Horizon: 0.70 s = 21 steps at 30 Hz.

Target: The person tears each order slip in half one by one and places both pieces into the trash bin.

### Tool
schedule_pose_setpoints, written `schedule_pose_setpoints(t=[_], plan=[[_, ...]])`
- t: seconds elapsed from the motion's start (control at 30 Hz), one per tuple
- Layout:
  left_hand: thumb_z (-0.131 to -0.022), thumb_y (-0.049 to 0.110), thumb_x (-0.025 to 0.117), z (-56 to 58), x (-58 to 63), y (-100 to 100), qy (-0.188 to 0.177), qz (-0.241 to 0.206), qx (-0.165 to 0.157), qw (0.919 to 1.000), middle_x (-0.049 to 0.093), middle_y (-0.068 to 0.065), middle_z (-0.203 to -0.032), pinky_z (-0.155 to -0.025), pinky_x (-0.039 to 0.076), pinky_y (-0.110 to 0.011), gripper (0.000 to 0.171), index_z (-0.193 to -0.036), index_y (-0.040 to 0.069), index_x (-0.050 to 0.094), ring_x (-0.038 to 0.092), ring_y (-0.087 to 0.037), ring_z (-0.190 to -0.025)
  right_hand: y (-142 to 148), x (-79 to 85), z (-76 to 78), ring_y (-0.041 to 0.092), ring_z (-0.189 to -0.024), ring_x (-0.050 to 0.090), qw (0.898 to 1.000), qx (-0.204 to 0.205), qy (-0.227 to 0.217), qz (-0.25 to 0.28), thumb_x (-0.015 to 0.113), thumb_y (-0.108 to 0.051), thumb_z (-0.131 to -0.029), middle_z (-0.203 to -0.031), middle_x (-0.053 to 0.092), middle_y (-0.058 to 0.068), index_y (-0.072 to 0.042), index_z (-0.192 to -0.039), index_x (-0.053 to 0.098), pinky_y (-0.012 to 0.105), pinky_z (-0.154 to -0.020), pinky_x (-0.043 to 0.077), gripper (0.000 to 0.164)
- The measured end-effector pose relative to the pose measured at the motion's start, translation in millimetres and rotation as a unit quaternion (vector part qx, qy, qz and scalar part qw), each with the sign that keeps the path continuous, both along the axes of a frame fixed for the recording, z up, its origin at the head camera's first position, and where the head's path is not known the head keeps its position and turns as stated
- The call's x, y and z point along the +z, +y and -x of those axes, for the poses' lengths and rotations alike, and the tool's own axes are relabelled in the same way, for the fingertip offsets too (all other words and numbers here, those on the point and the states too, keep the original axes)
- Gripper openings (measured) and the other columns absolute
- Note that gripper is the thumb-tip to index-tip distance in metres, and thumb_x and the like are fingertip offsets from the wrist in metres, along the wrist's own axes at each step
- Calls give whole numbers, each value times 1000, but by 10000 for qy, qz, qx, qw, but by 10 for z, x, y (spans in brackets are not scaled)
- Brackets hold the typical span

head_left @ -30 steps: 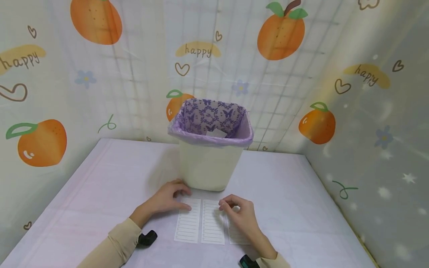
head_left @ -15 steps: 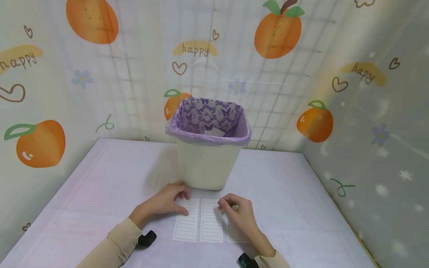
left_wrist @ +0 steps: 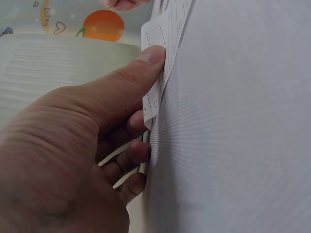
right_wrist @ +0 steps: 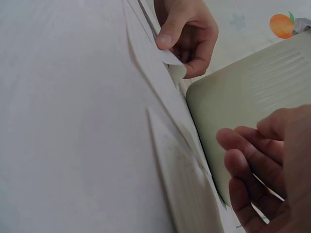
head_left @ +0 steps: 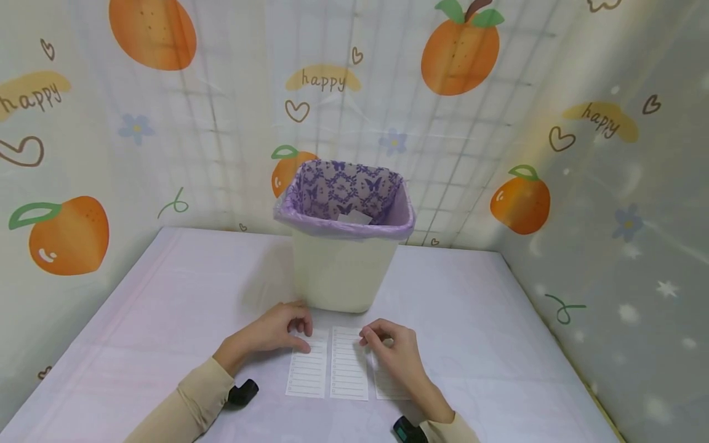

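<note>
Three lined paper strips with small checkboxes lie side by side before the bin in the head view: a left strip (head_left: 306, 376), a middle strip (head_left: 349, 372) and a right strip (head_left: 389, 384). My left hand (head_left: 274, 330) pinches the left strip's upper end, thumb on top; in the left wrist view that paper (left_wrist: 156, 92) bends up at the corner. My right hand (head_left: 396, 357) hovers over the middle and right strips, partly covering the right one. Its fingers (right_wrist: 238, 162) are loosely curled with nothing between them in the right wrist view.
A pale bin (head_left: 343, 274) with a purple patterned liner (head_left: 346, 230) stands just behind the strips. White paper (head_left: 354, 217) shows inside it. The pale cloth-covered table (head_left: 205, 283) meets fruit-print curtains (head_left: 232, 123) at the back and sides.
The head view has shifted slightly. The left thumb and fingers have drawn a little closer together on the left strip's upper end. My right hand keeps its place.
</note>
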<state>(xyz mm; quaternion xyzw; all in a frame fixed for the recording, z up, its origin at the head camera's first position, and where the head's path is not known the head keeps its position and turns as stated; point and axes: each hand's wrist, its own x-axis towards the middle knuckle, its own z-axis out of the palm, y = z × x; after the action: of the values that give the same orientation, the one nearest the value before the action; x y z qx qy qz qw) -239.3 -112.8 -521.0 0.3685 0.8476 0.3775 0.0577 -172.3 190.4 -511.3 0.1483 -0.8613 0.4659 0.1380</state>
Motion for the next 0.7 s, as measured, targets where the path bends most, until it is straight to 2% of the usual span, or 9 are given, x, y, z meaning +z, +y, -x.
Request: schedule_pose_setpoints(t=[0.27, 0.43, 0.6, 0.7], plan=[[-81, 25, 93, -7, 7, 12, -251, -41, -84, 9996, 65, 5, -83, -71, 44, -22, 21, -83, 25, 72, 55, -12, -80, 1, 18, -16, 9, -70, 70, 9999, -21, -141, 52, 74, -13, -98, -76, 78, -5, -20, -87, 78, 24, -66, 57, 13], [-82, 23, 91, 46, -26, -42, -551, -389, -96, 9977, 65, 6, -82, -69, 45, -21, 18, -85, 23, 73, 56, -9, -77, 6, 14, -22, 12, -69, 72, 9999, 82, -31, 71, 74, -13, -98, -76, 78, -4, -17, -87, 78, 25, -66, 58, 12], [-86, 24, 88, 86, -27, -123, -1140, -996, 177, 9883, 68, 6, -86, -74, 49, -23, 15, -90, 19, 75, 60, -11, -81, 12, 7, -13, 13, -71, 73, 9993, 325, 6, 168, 75, -18, -99, -78, 78, -4, -16, -90, 79, 25, -68, 59, 10], [-88, 24, 87, 87, -7, -135, -1477, -1388, 398, 9784, 70, 4, -91, -79, 51, -25, 15, -91, 16, 75, 63, -15, -87, 15, -6, -6, 12, -75, 74, 9984, 510, 30, 230, 75, -22, -100, -80, 79, -4, -17, -93, 79, 23, -74, 59, 9]])
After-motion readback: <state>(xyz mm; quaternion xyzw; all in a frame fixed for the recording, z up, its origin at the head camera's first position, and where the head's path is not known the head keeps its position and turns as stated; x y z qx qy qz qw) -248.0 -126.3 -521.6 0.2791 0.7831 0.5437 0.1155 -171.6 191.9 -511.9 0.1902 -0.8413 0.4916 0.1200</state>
